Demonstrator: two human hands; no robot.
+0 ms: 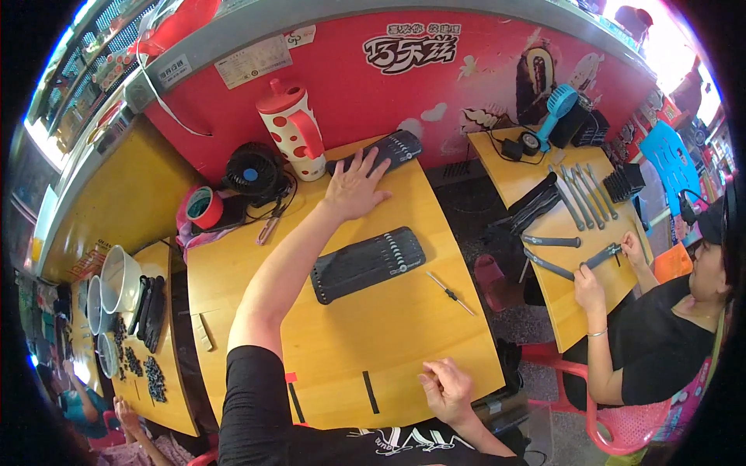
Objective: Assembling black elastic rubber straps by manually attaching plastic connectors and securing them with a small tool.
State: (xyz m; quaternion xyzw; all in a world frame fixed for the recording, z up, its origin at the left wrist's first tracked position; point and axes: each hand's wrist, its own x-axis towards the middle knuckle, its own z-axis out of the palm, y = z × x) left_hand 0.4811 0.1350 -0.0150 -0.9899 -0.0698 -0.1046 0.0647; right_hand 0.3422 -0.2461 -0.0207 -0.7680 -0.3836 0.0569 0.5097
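Observation:
My left hand point(357, 186) reaches to the far edge of the yellow table, its fingers spread flat over a dark slab point(400, 147) that looks like black straps laid side by side. A second such slab point(369, 264), black with a row of white marks at its right end, lies mid-table beneath my outstretched arm. My right hand point(448, 391) is curled in at the front right edge of the table; whether its fingers hold anything is hidden. Between that hand and the second slab lies a thin metal rod with a black middle point(451, 293).
Behind my left arm stand a red-dotted tumbler point(294, 132), a black fan point(255, 171) and a red tape roll point(204, 207). Two black strips point(371, 392) mark the table's front. A co-worker point(660, 334) handles grey straps at the right table point(571, 311). Plastic tubs point(120, 279) stand left.

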